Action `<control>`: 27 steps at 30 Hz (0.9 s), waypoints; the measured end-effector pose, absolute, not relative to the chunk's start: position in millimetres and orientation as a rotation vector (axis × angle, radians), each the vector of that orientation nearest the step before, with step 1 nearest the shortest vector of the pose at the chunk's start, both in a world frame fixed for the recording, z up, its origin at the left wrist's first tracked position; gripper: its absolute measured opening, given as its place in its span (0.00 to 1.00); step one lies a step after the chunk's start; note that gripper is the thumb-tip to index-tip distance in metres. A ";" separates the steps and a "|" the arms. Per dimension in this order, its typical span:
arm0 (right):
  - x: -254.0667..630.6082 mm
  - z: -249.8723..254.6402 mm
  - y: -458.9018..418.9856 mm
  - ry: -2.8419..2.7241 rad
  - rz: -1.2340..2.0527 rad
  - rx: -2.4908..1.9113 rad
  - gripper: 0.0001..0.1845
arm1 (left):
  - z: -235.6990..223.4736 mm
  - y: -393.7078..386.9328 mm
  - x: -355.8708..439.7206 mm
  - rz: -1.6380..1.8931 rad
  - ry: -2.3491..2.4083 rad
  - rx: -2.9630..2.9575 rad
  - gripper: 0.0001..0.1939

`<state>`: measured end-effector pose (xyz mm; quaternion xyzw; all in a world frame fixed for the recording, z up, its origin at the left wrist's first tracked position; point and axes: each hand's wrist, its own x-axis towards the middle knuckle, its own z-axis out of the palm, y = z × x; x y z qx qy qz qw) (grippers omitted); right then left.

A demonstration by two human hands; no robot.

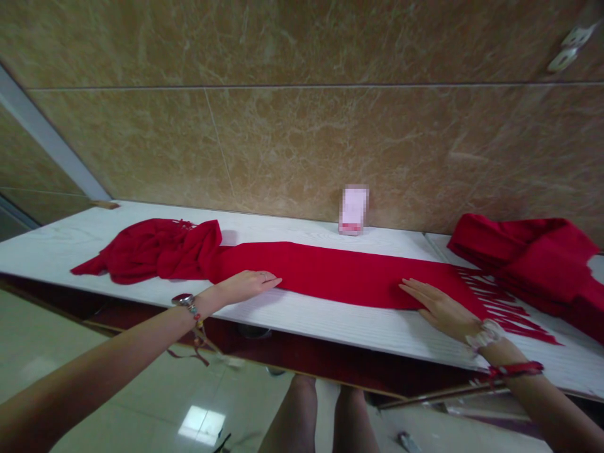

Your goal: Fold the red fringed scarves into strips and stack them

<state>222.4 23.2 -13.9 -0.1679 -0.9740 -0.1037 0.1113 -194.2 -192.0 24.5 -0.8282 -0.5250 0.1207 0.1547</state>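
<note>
A red scarf [340, 274] with a fringed right end stretches along the white tabletop, its middle part lying flat and smooth. Its left part gathers into a crumpled heap. My left hand [249, 284] rests on the scarf's near edge beside that heap, fingers extended and together. Toward the fringe, my right hand [436, 306] lies flat on the near edge with its fingers stretched out. Neither hand grips the cloth.
Another red cloth [528, 264] lies loosely folded at the table's right end. A pale pixelated object [353, 211] stands against the marble-patterned wall [283, 145]. The white table [302, 318] has dark red shelving under its front edge.
</note>
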 end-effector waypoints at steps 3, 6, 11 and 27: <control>188.4 -11.2 4.9 -2.828 -0.352 -0.390 0.28 | 28.4 -192.9 -198.3 0.325 -1.538 -2.342 0.23; 144.7 -11.8 -12.1 -2.811 -0.356 -0.276 0.27 | 31.6 -197.0 -206.7 0.359 -1.573 -2.286 0.22; 69.0 -9.7 -39.6 -2.785 -0.336 -0.077 0.21 | 27.1 -211.3 -226.2 0.369 -1.652 -2.199 0.22; -20.1 -6.5 -71.7 -2.760 -0.114 -0.339 0.08 | 22.5 -214.3 -242.1 0.109 -1.678 -2.308 0.18</control>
